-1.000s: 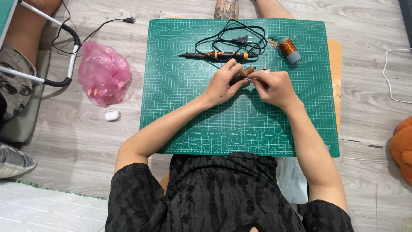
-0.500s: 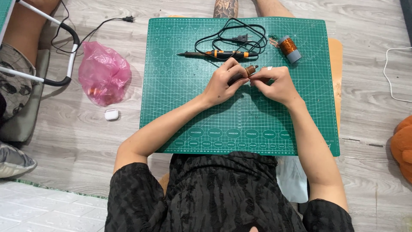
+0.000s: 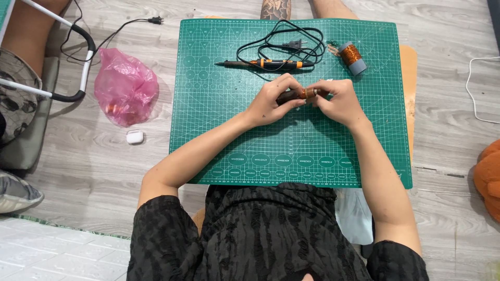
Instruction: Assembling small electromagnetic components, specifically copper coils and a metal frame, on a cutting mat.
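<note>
Over the middle of a green cutting mat, my left hand and my right hand meet on a small dark rod wound with copper wire. Each hand pinches one end of the rod, just above the mat. Beyond the hands lies a soldering iron with an orange grip and a coiled black cord. A spool of copper wire rests on its side at the mat's far right.
A pink plastic bag and a small white earbud case lie on the grey wooden floor to the left. Another person's legs show past the mat's far edge. A white cable lies at right.
Both hands have shifted slightly on the rod, turning it between the fingers. Everything else on the mat is where it was.
</note>
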